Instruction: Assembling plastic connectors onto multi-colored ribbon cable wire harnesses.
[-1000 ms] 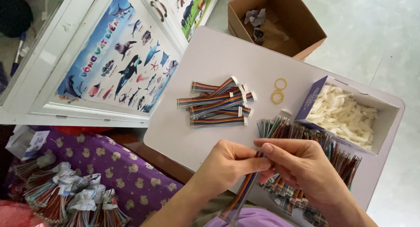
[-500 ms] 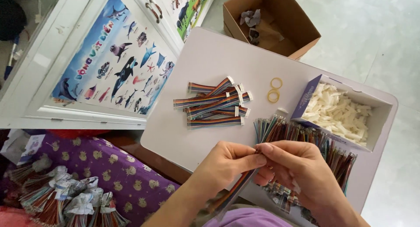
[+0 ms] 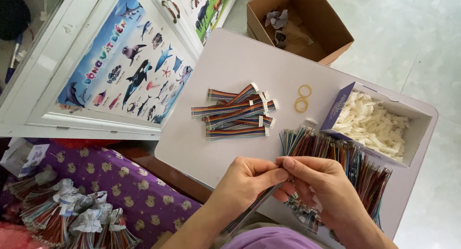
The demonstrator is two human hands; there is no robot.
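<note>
Both hands (image 3: 283,179) pinch 1 ribbon cable (image 3: 249,211) — near the table's (image 3: 230,52) front edge.

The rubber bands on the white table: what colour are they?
Yellow: two rubber bands lying by the small box, seen in the head view.

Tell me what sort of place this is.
Probably a home used for piecework, not a factory: a low white table on a tiled floor, a cabinet with a sea-animal poster, and both hands handling a coloured ribbon cable.
</note>
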